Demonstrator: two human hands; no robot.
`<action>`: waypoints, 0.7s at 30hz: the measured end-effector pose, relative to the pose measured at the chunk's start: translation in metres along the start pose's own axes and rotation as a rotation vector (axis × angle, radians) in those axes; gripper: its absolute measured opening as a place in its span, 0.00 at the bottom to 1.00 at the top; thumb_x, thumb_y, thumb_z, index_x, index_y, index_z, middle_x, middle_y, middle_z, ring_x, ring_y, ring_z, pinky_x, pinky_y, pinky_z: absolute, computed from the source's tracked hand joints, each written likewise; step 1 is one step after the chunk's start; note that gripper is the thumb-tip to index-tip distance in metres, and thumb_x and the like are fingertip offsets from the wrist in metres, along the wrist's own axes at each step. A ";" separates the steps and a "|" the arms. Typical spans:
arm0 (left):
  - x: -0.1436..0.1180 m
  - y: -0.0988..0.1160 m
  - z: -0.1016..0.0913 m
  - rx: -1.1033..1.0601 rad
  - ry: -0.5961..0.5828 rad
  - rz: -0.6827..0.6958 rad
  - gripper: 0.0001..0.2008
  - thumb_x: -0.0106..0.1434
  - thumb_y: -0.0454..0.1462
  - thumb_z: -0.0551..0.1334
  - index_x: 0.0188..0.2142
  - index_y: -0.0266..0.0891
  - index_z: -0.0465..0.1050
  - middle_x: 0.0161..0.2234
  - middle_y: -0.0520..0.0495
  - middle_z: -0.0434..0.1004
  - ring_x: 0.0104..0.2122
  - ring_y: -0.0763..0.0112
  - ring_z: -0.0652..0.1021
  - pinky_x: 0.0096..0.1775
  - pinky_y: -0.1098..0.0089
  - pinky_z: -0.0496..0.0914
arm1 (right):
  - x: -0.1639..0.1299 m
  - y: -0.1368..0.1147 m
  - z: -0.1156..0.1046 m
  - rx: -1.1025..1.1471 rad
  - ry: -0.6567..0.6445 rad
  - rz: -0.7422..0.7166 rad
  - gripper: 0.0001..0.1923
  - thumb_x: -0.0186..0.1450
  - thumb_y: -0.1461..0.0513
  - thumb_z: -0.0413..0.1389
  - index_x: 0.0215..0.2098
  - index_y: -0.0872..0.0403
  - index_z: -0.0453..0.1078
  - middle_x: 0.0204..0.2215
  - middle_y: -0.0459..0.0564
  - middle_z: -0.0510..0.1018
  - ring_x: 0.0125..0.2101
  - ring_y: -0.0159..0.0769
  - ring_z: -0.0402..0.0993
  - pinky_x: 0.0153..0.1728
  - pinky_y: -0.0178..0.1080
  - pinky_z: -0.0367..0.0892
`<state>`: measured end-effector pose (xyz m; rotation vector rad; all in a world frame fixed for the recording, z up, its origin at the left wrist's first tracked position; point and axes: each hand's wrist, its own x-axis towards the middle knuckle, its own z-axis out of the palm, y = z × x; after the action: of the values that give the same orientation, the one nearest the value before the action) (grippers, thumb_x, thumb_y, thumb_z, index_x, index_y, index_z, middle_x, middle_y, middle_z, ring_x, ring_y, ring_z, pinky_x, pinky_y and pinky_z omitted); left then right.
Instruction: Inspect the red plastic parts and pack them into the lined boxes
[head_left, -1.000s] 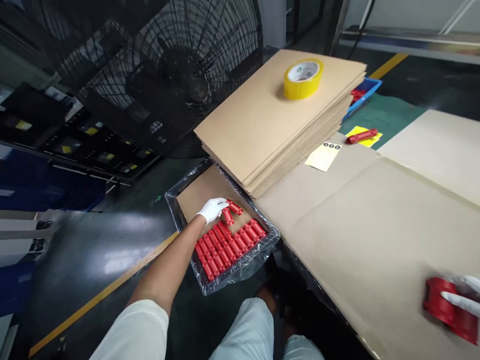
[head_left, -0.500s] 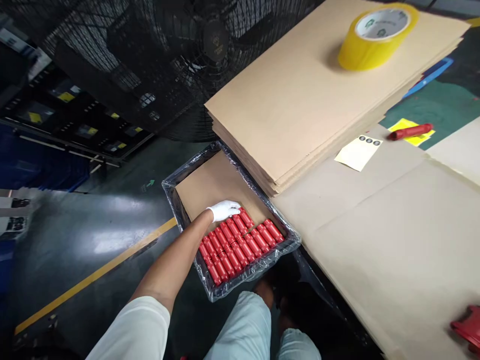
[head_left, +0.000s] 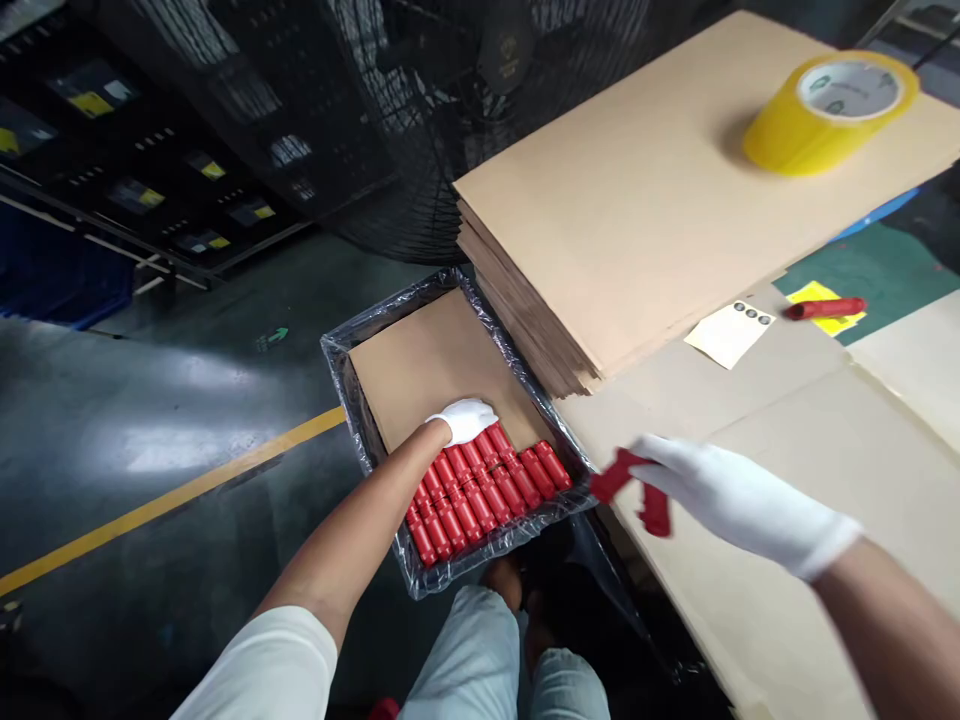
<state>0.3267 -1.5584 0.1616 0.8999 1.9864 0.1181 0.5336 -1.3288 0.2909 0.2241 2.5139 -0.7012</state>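
Landmark: the plastic-lined tray (head_left: pixel 352 390), which sat low beside the table edge with a cardboard sheet on its floor. Inside it, the gloved left hand (head_left: pixel 466 420) rested with fingers together on the far end of the rows of red cylinders (head_left: pixel 480 495) filling the tray's near half. Right of the tray, the gloved right hand (head_left: pixel 720 490) hovered over the cardboard-covered table (head_left: pixel 787 400), fingers apparently clamped on blurred red parts (head_left: pixel 634 485); behind the tray lay a cardboard stack (head_left: pixel 637 220) bearing yellow tape (head_left: pixel 829 110).
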 end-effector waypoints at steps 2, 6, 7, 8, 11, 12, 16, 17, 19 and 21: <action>-0.001 -0.001 -0.001 0.003 0.007 -0.018 0.13 0.67 0.43 0.57 0.35 0.37 0.75 0.40 0.45 0.79 0.42 0.66 0.77 0.49 0.59 0.68 | 0.047 -0.038 -0.003 -0.067 -0.060 -0.051 0.19 0.63 0.52 0.56 0.49 0.52 0.71 0.37 0.62 0.81 0.39 0.48 0.79 0.39 0.46 0.71; -0.008 -0.007 -0.005 -0.025 0.047 -0.052 0.13 0.66 0.41 0.55 0.41 0.38 0.76 0.42 0.44 0.81 0.40 0.64 0.79 0.45 0.65 0.70 | 0.119 -0.095 0.005 -0.179 -0.155 -0.113 0.18 0.65 0.56 0.55 0.51 0.54 0.69 0.43 0.63 0.79 0.43 0.49 0.78 0.42 0.46 0.71; -0.011 -0.008 -0.005 -0.036 0.061 -0.052 0.12 0.65 0.40 0.56 0.42 0.39 0.76 0.43 0.45 0.81 0.41 0.64 0.79 0.44 0.67 0.70 | 0.131 -0.102 0.008 -0.192 -0.163 -0.119 0.17 0.66 0.58 0.54 0.52 0.54 0.69 0.44 0.64 0.79 0.44 0.50 0.77 0.42 0.47 0.71; -0.014 -0.010 -0.004 -0.047 0.075 -0.050 0.12 0.64 0.39 0.57 0.42 0.40 0.76 0.43 0.46 0.81 0.41 0.64 0.79 0.44 0.69 0.70 | 0.141 -0.107 0.012 -0.204 -0.173 -0.122 0.17 0.67 0.60 0.53 0.52 0.55 0.69 0.45 0.64 0.78 0.46 0.51 0.77 0.42 0.47 0.71; -0.021 -0.014 0.000 -0.072 0.109 -0.053 0.10 0.60 0.35 0.58 0.39 0.41 0.77 0.39 0.49 0.82 0.39 0.66 0.79 0.42 0.72 0.69 | 0.163 -0.109 0.023 -0.246 -0.250 -0.123 0.16 0.67 0.64 0.52 0.52 0.57 0.69 0.45 0.64 0.78 0.48 0.51 0.76 0.42 0.48 0.71; -0.022 -0.016 0.002 -0.079 0.116 -0.058 0.09 0.60 0.35 0.58 0.37 0.41 0.77 0.37 0.49 0.83 0.38 0.67 0.79 0.41 0.72 0.69 | 0.169 -0.107 0.027 -0.259 -0.290 -0.120 0.16 0.66 0.64 0.54 0.52 0.57 0.70 0.45 0.63 0.78 0.48 0.51 0.75 0.42 0.48 0.71; -0.023 -0.020 0.004 -0.102 0.127 -0.062 0.07 0.58 0.37 0.62 0.35 0.41 0.77 0.33 0.50 0.82 0.33 0.67 0.79 0.35 0.72 0.70 | 0.188 -0.100 0.041 -0.282 -0.425 -0.109 0.15 0.67 0.61 0.56 0.51 0.58 0.70 0.46 0.56 0.78 0.47 0.44 0.76 0.45 0.49 0.72; -0.023 -0.021 0.003 -0.107 0.137 -0.057 0.08 0.57 0.38 0.62 0.36 0.41 0.77 0.33 0.50 0.82 0.32 0.67 0.79 0.35 0.72 0.70 | 0.190 -0.098 0.044 -0.276 -0.440 -0.112 0.15 0.68 0.59 0.55 0.51 0.57 0.70 0.47 0.55 0.77 0.46 0.43 0.76 0.46 0.49 0.71; -0.020 -0.020 0.001 -0.114 0.180 -0.044 0.10 0.58 0.40 0.62 0.39 0.41 0.76 0.35 0.49 0.82 0.34 0.67 0.79 0.36 0.72 0.70 | 0.194 -0.095 0.049 -0.256 -0.447 -0.120 0.15 0.69 0.58 0.54 0.50 0.57 0.70 0.47 0.54 0.77 0.46 0.40 0.75 0.47 0.48 0.71; -0.016 -0.017 0.001 -0.116 0.239 -0.030 0.13 0.60 0.42 0.61 0.42 0.40 0.75 0.40 0.47 0.80 0.37 0.67 0.78 0.39 0.72 0.70 | 0.194 -0.091 0.053 -0.232 -0.433 -0.119 0.15 0.69 0.58 0.54 0.51 0.57 0.69 0.47 0.54 0.76 0.45 0.40 0.75 0.46 0.47 0.71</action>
<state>0.3225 -1.5809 0.1652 0.8113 2.1878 0.3348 0.3649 -1.4305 0.1908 -0.1479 2.1758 -0.4391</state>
